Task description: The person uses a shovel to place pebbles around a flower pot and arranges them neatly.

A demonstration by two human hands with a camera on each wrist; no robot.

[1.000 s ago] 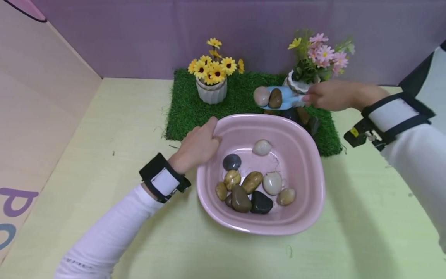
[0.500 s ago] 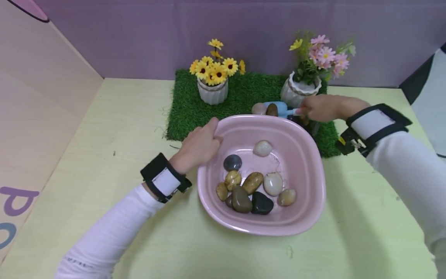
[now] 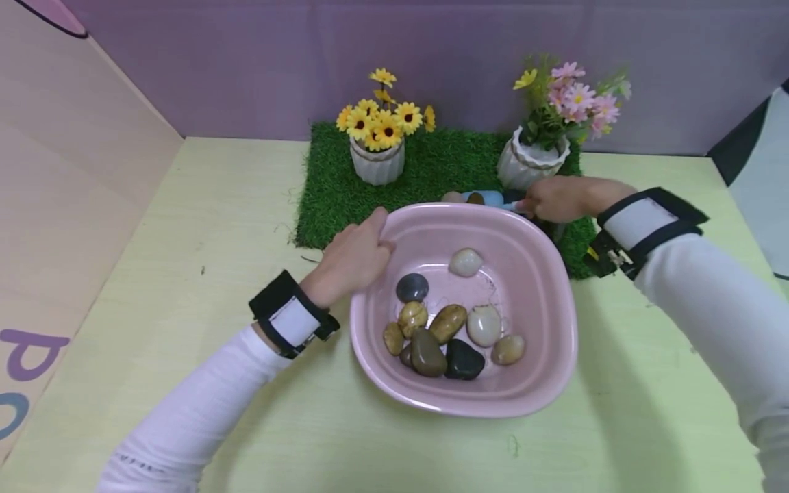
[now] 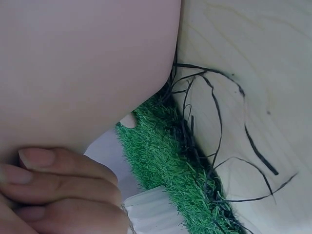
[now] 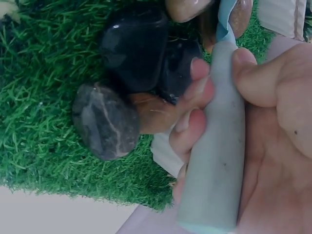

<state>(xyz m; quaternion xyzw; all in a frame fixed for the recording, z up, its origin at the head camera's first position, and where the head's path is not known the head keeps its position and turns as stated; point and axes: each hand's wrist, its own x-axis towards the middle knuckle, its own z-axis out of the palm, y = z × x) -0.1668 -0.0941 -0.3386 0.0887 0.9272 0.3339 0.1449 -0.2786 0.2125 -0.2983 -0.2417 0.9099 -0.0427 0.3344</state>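
Observation:
My right hand (image 3: 561,198) grips the pale handle (image 5: 212,146) of a small blue shovel. Its blue blade (image 3: 491,197) lies low over the turf, partly hidden behind the basin's far rim. A pinkish stone (image 3: 453,196) and a brown stone (image 3: 475,198) show at the blade. In the right wrist view, a black stone (image 5: 134,46) and a grey veined stone (image 5: 105,119) lie on the turf beside my fingers. My left hand (image 3: 354,257) holds the upper left rim of the pink basin (image 3: 462,404), fingers curled underneath. Several smooth stones (image 3: 483,325) rest on the basin's floor.
A mat of artificial grass (image 3: 327,185) lies behind the basin. On it stand a pot of yellow flowers (image 3: 378,163) and a pot of pink flowers (image 3: 527,164), close to my right hand. A purple wall (image 3: 246,75) rises at the back.
My right hand has lowered the shovel with its two stones from beside the right pot, toward me and down behind the basin's far rim. My left hand and the basin stay in place.

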